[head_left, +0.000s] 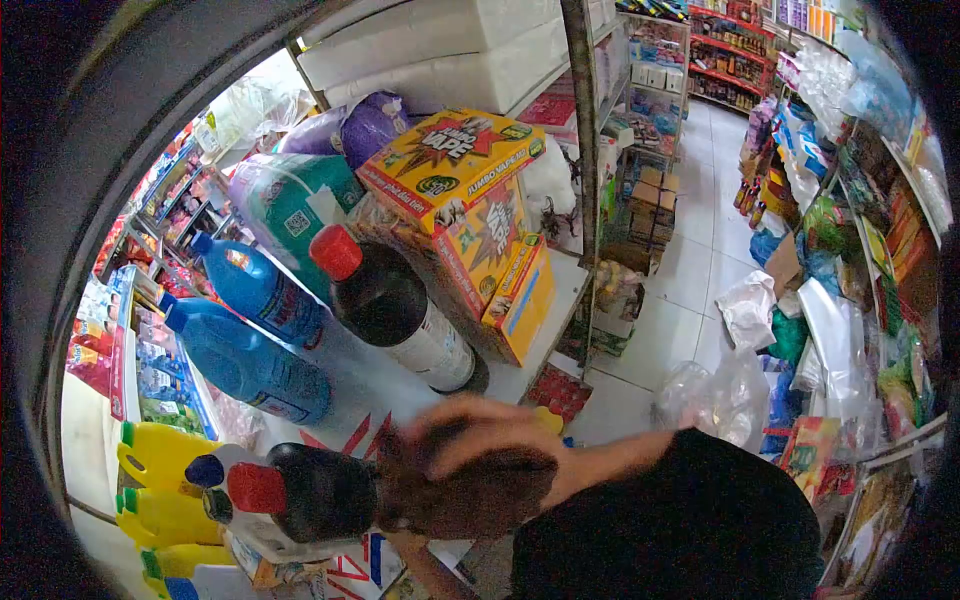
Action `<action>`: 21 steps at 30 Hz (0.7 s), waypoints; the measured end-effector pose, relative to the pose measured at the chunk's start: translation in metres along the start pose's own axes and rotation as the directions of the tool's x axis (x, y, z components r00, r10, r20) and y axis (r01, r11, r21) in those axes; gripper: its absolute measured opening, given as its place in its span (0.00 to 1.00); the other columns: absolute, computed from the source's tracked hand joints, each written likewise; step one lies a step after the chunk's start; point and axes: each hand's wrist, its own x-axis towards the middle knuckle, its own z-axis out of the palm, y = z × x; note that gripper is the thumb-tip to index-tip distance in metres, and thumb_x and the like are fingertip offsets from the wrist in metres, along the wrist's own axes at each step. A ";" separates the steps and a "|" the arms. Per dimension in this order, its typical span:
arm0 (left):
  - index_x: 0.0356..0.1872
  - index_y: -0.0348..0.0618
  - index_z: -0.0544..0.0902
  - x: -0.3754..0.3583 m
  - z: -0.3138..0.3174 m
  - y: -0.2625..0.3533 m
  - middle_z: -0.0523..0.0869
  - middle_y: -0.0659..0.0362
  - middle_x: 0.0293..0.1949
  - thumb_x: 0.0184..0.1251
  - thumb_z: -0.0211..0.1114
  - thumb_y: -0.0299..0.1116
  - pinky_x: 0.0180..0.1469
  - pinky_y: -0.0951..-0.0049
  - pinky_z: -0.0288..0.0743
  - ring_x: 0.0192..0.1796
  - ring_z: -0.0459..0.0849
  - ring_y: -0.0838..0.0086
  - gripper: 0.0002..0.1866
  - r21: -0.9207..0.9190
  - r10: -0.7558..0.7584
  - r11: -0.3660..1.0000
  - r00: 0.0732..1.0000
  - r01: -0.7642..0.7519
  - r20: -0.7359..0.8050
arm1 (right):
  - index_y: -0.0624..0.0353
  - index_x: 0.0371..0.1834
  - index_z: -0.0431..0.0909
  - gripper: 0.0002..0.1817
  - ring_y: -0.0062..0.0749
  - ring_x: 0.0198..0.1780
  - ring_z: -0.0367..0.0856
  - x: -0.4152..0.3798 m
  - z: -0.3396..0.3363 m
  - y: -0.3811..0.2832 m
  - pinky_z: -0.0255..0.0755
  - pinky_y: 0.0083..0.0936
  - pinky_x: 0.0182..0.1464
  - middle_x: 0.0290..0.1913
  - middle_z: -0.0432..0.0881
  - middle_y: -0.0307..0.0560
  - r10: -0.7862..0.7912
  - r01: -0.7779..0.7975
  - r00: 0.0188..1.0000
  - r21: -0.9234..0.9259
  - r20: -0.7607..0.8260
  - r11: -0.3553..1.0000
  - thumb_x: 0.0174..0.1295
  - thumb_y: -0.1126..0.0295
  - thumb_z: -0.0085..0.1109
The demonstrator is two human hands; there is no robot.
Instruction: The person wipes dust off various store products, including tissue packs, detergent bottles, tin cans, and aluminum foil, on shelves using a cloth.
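Note:
My right hand (475,430), smeared by motion, is closed over a dark brown cloth (480,490). The cloth touches the lower end of a dark bottle (325,490) with a red cap, which lies tilted and points left. Below the cloth, only the wrist side of my left hand (412,548) shows; its fingers are hidden. A larger dark bottle (385,305) with a red cap and a white label stands on the shelf above my right hand. Beside it on the left are two blue bottles (245,360) (260,290).
Orange and yellow boxes (455,165) are stacked behind the large dark bottle. Yellow bottles (165,455) with green caps stand at the lower left. A metal post (590,150) rises near the shelf corner. Plastic bags (745,310) and packets line the tiled aisle (660,320) on the right.

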 end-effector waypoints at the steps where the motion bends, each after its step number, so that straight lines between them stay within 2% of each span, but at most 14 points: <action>1: 0.61 0.36 0.44 -0.001 -0.002 -0.002 0.58 0.44 0.58 0.35 0.71 0.40 0.60 0.60 0.54 0.58 0.61 0.55 0.54 -0.109 -0.066 0.992 0.998 0.066 0.003 | 0.57 0.50 0.67 0.33 0.54 0.57 0.61 0.021 0.010 -0.002 0.55 0.39 0.58 0.57 0.59 0.60 -0.122 0.116 0.991 -0.116 -0.050 0.986 0.37 0.58 0.64; 2: 0.61 0.36 0.44 -0.002 -0.003 -0.002 0.58 0.44 0.58 0.35 0.71 0.41 0.60 0.60 0.54 0.58 0.61 0.54 0.53 -0.180 -0.121 0.976 0.992 0.122 0.019 | 0.57 0.55 0.63 0.38 0.55 0.58 0.58 0.037 0.020 0.000 0.53 0.40 0.59 0.59 0.56 0.61 -0.248 0.223 0.965 -0.233 -0.084 0.946 0.35 0.59 0.65; 5: 0.61 0.36 0.46 -0.004 -0.008 -0.006 0.58 0.44 0.58 0.37 0.70 0.42 0.60 0.59 0.54 0.58 0.61 0.54 0.52 -0.354 -0.231 0.906 0.972 0.234 0.051 | 0.58 0.61 0.51 0.48 0.57 0.61 0.53 0.052 0.050 0.013 0.50 0.42 0.60 0.60 0.50 0.64 0.020 0.067 0.982 -0.441 0.190 0.895 0.32 0.61 0.65; 6: 0.60 0.36 0.46 -0.005 -0.011 -0.007 0.58 0.44 0.58 0.37 0.70 0.43 0.60 0.59 0.54 0.58 0.61 0.54 0.51 -0.400 -0.273 0.873 0.959 0.277 0.069 | 0.65 0.63 0.45 0.56 0.60 0.63 0.48 0.055 0.054 0.019 0.48 0.40 0.61 0.60 0.47 0.69 -0.019 0.130 0.976 -0.513 0.216 0.849 0.29 0.55 0.66; 9: 0.60 0.37 0.48 -0.004 -0.018 -0.011 0.58 0.45 0.58 0.38 0.69 0.44 0.60 0.58 0.55 0.58 0.61 0.53 0.50 -0.511 -0.332 0.790 0.937 0.338 0.108 | 0.67 0.62 0.44 0.56 0.55 0.60 0.55 0.074 0.043 0.006 0.53 0.37 0.58 0.57 0.54 0.66 -0.034 0.147 0.960 -0.398 0.277 0.906 0.27 0.58 0.66; 12: 0.60 0.37 0.49 -0.003 -0.022 -0.013 0.58 0.45 0.58 0.39 0.68 0.46 0.60 0.57 0.55 0.58 0.61 0.53 0.48 -0.625 -0.401 0.667 0.902 0.406 0.159 | 0.65 0.60 0.51 0.51 0.51 0.53 0.64 0.108 0.033 -0.004 0.60 0.36 0.52 0.50 0.65 0.60 -0.039 0.139 0.927 -0.247 0.372 0.959 0.26 0.63 0.64; 15: 0.60 0.37 0.51 -0.002 -0.024 -0.014 0.58 0.45 0.59 0.41 0.67 0.47 0.60 0.56 0.55 0.58 0.61 0.53 0.47 -0.713 -0.450 0.539 0.869 0.448 0.206 | 0.63 0.53 0.61 0.42 0.49 0.46 0.68 0.125 0.051 0.019 0.64 0.36 0.46 0.42 0.71 0.55 -0.030 0.222 0.895 -0.386 0.446 0.896 0.25 0.67 0.61; 18: 0.59 0.38 0.52 -0.002 -0.026 -0.013 0.58 0.46 0.59 0.42 0.66 0.49 0.60 0.55 0.55 0.58 0.61 0.52 0.46 -0.767 -0.481 0.443 0.845 0.464 0.234 | 0.61 0.45 0.67 0.34 0.49 0.44 0.70 0.128 0.047 0.022 0.66 0.35 0.45 0.40 0.72 0.55 0.123 0.048 0.873 -0.335 0.472 0.941 0.23 0.69 0.59; 21: 0.59 0.38 0.54 -0.002 -0.027 -0.014 0.58 0.46 0.59 0.43 0.65 0.50 0.59 0.54 0.56 0.57 0.62 0.52 0.45 -0.814 -0.502 0.360 0.830 0.456 0.243 | 0.61 0.32 0.72 0.22 0.49 0.37 0.74 0.118 0.052 0.028 0.68 0.37 0.40 0.28 0.74 0.55 -0.117 0.213 0.941 -0.289 0.319 0.933 0.27 0.64 0.60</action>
